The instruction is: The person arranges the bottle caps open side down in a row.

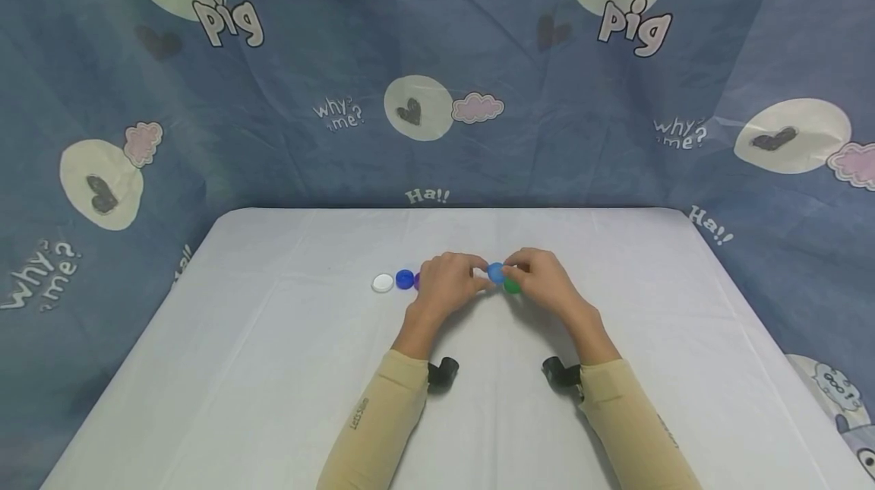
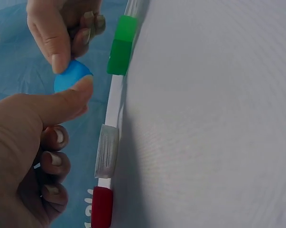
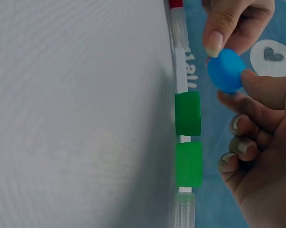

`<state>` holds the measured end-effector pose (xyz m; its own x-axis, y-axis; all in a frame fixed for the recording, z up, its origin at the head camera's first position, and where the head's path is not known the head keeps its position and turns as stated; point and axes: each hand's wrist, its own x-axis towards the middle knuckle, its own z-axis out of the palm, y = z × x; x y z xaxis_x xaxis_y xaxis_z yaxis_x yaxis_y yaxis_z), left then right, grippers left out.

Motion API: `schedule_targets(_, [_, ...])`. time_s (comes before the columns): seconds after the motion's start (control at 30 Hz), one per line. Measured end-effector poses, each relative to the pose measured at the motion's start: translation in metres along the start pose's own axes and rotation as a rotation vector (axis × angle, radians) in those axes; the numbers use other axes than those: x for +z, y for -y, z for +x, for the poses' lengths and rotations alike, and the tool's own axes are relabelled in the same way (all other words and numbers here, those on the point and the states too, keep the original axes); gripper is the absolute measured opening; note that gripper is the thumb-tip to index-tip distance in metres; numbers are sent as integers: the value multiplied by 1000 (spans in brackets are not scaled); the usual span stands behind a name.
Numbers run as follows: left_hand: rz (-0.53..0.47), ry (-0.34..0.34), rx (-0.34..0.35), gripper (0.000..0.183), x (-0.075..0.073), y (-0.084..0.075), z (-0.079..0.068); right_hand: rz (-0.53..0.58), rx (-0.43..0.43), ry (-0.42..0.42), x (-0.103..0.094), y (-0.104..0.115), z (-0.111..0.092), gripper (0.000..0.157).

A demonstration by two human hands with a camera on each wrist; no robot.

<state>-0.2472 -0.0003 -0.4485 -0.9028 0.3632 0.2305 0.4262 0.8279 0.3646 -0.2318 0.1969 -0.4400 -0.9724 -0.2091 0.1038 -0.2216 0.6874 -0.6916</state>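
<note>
A light blue bottle cap (image 1: 496, 273) is held up over the table between both hands. My left hand (image 1: 447, 281) pinches its left edge with thumb and forefinger. From the other side my right hand (image 1: 543, 277) grips the opposite edge the same way. In the right wrist view the cap's round flat face shows, tilted, while the other fingers curl loosely beneath. A dark green cap (image 3: 188, 114) and a lighter green cap (image 3: 189, 164) stand on the table under the right hand. Below the left hand are a clear ridged cap (image 2: 106, 152) and a red cap (image 2: 102, 206).
Further left in the row lie a clear white cap (image 1: 383, 282), a dark blue cap (image 1: 405, 279) and a purple cap (image 1: 417, 282) partly hidden by the left hand. Another clear cap (image 3: 185, 209) follows the green ones. A white cloth covers the table (image 1: 273, 368); a blue printed curtain (image 1: 519, 163) hangs behind.
</note>
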Motion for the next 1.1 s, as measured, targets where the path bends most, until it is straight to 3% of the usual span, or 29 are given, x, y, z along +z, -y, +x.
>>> schedule_targets(0.4, [-15,-47,59,35,-1,2,1,8,38,51,-2,0,1,24])
schedule_targets(0.73, [-41,-32,19,37,-2,4,-1,8,-32,123,-2,-4,1,20])
schedule_targets(1.1, [-67,-9,-20,37,-2,7,-1,-48,-35,49,0,1,0,30])
